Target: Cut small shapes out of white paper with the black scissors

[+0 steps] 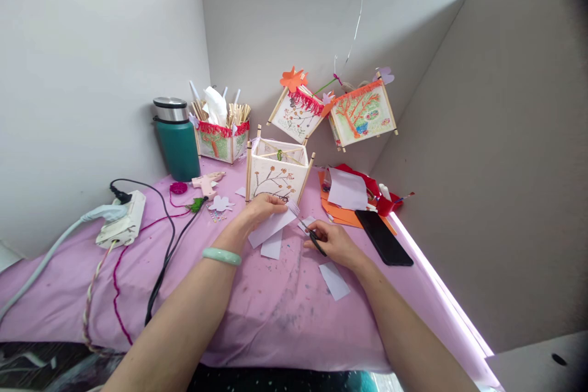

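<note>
My left hand [265,208] pinches a pale lilac paper strip [274,226] whose right end is cut into a fine fringe. In my right hand [334,241] is a pair of scissors [316,241] with dark handles, its blades pointing at the fringed end. Under and around the strip lie loose paper pieces, one below it [272,246] and another nearer me, a lilac rectangle [335,280]. Just behind my left hand stands a white lantern [275,177] with stick corners and a painted blossom branch.
A green bottle [178,144] and a decorated stick holder [220,141] stand at the back left. Two painted lanterns hang behind, one with an orange tree [362,111]. A power strip [122,220], a pink glue gun [207,182] and a black phone [383,237] lie on the cloth.
</note>
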A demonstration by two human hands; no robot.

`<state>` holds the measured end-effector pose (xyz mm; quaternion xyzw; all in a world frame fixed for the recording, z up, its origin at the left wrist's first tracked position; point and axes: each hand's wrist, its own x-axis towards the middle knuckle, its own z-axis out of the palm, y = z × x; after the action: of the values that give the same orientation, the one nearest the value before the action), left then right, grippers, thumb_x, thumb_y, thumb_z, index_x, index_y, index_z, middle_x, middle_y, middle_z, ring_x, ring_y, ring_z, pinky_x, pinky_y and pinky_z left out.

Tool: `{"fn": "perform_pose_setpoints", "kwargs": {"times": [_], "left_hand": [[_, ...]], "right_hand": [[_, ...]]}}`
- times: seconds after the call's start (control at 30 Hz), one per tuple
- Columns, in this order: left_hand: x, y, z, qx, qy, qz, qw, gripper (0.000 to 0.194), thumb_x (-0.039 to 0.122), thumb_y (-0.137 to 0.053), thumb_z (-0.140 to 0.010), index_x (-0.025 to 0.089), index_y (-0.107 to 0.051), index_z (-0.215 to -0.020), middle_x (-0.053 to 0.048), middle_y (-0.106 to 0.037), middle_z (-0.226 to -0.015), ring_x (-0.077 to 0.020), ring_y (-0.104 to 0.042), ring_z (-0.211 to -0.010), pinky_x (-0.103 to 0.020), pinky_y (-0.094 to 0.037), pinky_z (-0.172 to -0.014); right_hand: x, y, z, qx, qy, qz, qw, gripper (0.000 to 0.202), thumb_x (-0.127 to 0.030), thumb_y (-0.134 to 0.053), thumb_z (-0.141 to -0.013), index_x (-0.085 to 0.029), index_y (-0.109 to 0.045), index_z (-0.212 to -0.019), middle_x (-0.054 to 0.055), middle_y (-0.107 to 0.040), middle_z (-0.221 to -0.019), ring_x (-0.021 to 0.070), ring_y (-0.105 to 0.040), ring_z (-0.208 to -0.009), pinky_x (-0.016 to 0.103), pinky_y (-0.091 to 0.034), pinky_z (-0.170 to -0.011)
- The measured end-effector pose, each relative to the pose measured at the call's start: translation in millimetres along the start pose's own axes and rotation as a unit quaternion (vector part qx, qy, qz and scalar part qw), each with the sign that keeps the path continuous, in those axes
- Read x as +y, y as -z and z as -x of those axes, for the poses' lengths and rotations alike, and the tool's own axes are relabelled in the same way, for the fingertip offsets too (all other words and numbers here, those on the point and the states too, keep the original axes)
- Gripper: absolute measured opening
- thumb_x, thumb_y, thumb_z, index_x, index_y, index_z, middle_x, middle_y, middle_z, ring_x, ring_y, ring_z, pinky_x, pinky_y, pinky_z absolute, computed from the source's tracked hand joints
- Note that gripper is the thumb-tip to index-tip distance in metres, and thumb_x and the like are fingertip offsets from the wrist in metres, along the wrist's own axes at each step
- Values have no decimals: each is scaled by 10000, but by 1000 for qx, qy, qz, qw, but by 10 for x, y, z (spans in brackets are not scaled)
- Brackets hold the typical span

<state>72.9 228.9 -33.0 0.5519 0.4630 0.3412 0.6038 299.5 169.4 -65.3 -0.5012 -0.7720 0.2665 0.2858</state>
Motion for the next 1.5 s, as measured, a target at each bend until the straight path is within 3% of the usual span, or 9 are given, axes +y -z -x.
{"fn": "perform_pose_setpoints", "kwargs": {"times": [0.33,0.6,0.93,1.5], "left_hand": [[-14,16,-8,9,0,1,1000,248,313,-748,-538,134,-667,-689,-21,-626,-615,-118,-510,-485,-241,-355,-477],[-1,48,-22,59,-15,30,998,263,313,-756,-545,131,-669,-713,-22,-622,-595,-128,-524,-502,-237,-347,-484],[-39,85,-63,76,-27,35,996,290,350,-774,-550,140,-638,-696,-1,-599,-585,-117,-511,-495,-236,-339,-486],[-23,24,-25,42,-13,16,999,292,334,-765,-548,132,-651,-727,-8,-605,-599,-119,-513,-507,-243,-340,-505]], "right_hand": [[-11,-8,-2,-2,-15,-4,1000,322,-483,-733,-704,-214,-603,-826,-60,-474,-586,109,-401,-552,226,-295,-533],[21,12,16,-16,-45,-54,997,339,-501,-712,-717,-225,-606,-881,-61,-472,-615,108,-420,-563,229,-305,-527],[16,39,35,-38,-53,-88,994,339,-485,-711,-717,-217,-599,-892,-57,-466,-628,109,-446,-565,230,-324,-513],[-14,23,30,-37,-52,-82,995,328,-468,-719,-705,-213,-600,-874,-55,-469,-628,110,-436,-567,229,-316,-513]]}}
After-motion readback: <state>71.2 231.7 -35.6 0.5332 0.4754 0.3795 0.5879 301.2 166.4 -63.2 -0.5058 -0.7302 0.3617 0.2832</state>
